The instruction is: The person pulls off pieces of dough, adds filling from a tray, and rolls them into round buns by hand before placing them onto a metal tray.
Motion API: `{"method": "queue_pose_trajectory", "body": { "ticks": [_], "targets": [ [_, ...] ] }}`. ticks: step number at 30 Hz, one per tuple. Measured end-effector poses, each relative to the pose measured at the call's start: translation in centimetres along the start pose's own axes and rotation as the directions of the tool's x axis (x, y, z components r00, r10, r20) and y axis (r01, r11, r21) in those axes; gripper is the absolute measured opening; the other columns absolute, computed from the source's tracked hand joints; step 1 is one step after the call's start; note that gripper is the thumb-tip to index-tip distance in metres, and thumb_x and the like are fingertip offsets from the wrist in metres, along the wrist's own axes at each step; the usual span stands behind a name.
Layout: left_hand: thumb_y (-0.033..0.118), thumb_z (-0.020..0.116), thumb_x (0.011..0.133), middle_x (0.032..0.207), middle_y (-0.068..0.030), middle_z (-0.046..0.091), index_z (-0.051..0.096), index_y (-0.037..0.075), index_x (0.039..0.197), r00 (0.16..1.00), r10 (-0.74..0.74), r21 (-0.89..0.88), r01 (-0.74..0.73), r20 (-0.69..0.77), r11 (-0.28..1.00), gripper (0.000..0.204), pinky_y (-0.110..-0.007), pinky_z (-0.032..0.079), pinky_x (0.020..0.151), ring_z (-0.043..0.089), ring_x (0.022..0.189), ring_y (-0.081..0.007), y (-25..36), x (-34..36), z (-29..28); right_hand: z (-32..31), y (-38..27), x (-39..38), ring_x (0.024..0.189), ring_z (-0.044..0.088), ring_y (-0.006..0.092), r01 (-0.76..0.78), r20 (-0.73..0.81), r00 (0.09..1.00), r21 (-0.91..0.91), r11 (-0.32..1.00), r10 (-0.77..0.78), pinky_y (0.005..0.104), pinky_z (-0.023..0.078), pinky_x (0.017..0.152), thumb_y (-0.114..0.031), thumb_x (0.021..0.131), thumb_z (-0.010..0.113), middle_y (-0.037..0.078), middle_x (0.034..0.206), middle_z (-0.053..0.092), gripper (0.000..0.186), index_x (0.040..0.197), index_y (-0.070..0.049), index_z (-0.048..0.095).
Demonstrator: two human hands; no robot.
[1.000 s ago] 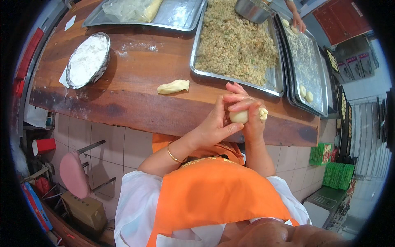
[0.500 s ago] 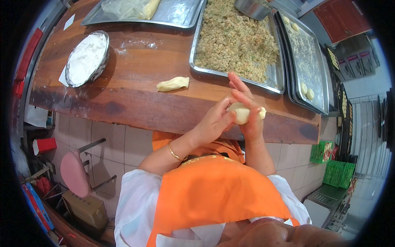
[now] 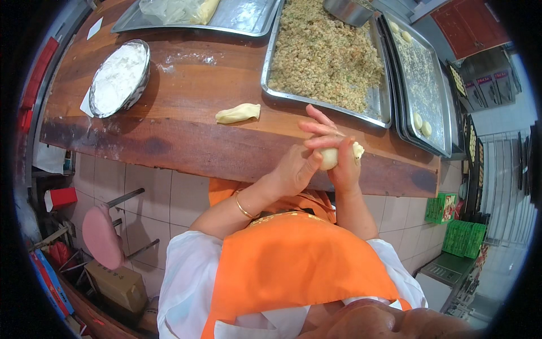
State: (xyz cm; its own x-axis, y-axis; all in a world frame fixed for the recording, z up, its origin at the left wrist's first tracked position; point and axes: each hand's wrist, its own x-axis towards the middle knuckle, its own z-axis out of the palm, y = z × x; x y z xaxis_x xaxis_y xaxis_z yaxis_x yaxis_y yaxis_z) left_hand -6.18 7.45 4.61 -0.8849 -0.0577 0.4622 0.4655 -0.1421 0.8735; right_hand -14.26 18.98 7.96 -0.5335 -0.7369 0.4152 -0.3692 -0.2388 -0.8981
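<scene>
Between my two hands, over the table's front edge, is a pale, smooth dough ball [image 3: 328,159]. My left hand [image 3: 293,169] presses against its left side, the thumb on the dough. My right hand [image 3: 344,170] is closed round the other side, with its other fingers stretched up to the left over the ball. A ragged tuft of dough [image 3: 358,150] sticks out past the right hand's thumb and forefinger. To the left, a long piece of dough [image 3: 237,113] lies alone on the wooden table [image 3: 197,85].
A metal tray of crumbly filling [image 3: 322,62] with a metal container [image 3: 348,11] stands ahead. Stacked trays [image 3: 420,79] at right carry a few dough rounds. A bowl of flour [image 3: 119,79] stands left, near a tray with a plastic bag [image 3: 169,10]. A pink stool [image 3: 103,237] is below left.
The right hand's fingers have swung to the left and folded over the ball. More of the dough is covered, and the tuft at its right end shows more.
</scene>
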Motion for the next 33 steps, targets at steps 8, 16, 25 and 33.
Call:
{"method": "queue_pose_trajectory", "body": {
  "ticks": [8, 16, 25, 33],
  "targets": [
    [0.038, 0.05, 0.105, 0.096, -0.012, 0.063, 0.048, 0.007, 0.121, 0.918, -0.376, -0.298, 0.326, -0.127, 0.897, 0.035, -0.028, 0.052, 0.069, 0.063, 0.083, -0.0154, 0.5, -0.8, 0.3, -0.1, -2.3, 0.4, 0.113, 0.06, 0.025, -0.142, -0.182, 0.982, -0.563, 0.815, 0.045, 0.0416, 0.046, 0.095, -0.043, 0.101, 0.051, 0.01, 0.095, 0.069, 0.043, 0.093, -0.006, 0.072],
    [0.039, 0.046, 0.106, 0.091, -0.0051, 0.059, 0.042, 0.01, 0.124, 0.864, -0.487, -0.699, 0.269, -0.13, 0.663, 0.035, -0.022, 0.038, 0.051, 0.051, 0.064, -0.0099, -0.2, -0.4, -0.6, -1.9, -3.0, 0.0, 0.074, 0.057, 0.0099, -0.455, -0.202, 0.888, -0.269, 0.849, 0.412, 0.0237, 0.046, 0.065, -0.008, 0.087, 0.069, 0.003, 0.085, 0.062, 0.015, 0.096, -0.001, 0.059],
    [0.043, 0.032, 0.109, 0.092, -0.0017, 0.057, 0.049, 0.011, 0.12, 0.841, -0.539, -0.59, 0.409, -0.052, 0.696, 0.038, -0.021, 0.038, 0.054, 0.049, 0.067, -0.0092, 0.3, -0.9, -1.7, -2.4, -2.9, 0.4, 0.07, 0.056, 0.0153, -0.323, -0.04, 0.938, -0.469, 0.822, 0.345, 0.0281, 0.046, 0.061, -0.004, 0.084, 0.066, 0.008, 0.082, 0.059, 0.012, 0.094, -0.002, 0.06],
    [0.038, 0.04, 0.108, 0.102, -0.0004, 0.059, 0.052, 0.008, 0.132, 0.842, -0.539, -0.224, 0.526, 0.001, 0.82, 0.04, -0.021, 0.046, 0.072, 0.055, 0.089, -0.0069, -0.6, -0.4, -3.2, -2.0, -3.1, 0.3, 0.077, 0.06, 0.0383, -0.048, 0.156, 0.965, -0.679, 0.733, 0.209, 0.0436, 0.049, 0.066, -0.003, 0.085, 0.065, 0.018, 0.085, 0.058, 0.013, 0.094, -0.001, 0.057]
  ]
}}
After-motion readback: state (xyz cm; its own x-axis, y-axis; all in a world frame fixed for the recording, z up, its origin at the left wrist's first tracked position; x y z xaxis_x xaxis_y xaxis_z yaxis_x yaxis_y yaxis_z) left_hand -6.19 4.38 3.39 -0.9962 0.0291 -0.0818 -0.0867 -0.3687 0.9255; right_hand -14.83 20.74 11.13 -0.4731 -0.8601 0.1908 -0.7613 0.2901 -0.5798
